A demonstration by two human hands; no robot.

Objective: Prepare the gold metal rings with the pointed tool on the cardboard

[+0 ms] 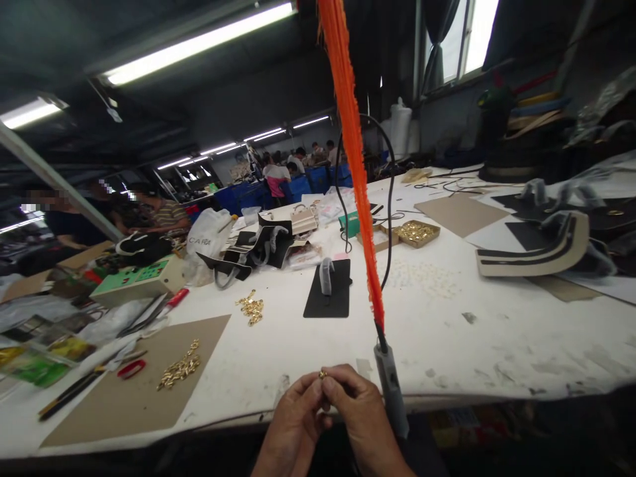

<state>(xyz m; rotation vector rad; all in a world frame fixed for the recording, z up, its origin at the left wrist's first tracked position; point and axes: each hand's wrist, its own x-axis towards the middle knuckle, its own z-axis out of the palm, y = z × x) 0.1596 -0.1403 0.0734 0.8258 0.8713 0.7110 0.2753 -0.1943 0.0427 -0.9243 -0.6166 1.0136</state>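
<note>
My left hand (297, 414) and my right hand (358, 409) meet at the near edge of the table. Between their pinched thumbs and forefingers is a small gold metal fitting (322, 374); its exact kind is too small to make out. Beyond them a black panel (328, 291) with a plastic-wrapped handle lies flat. Loose gold fittings form one pile (250, 308) on the white table and another (179, 366) on a grey-brown board (134, 397) to the left.
An orange fringed strand and cable (355, 159) hang close by my right hand, ending in a grey holder (390, 384). Boxes of gold pieces (418, 233) stand farther back. A green-topped machine (139, 281) is at left, curved bag parts (536, 255) at right. Several people sit in the background.
</note>
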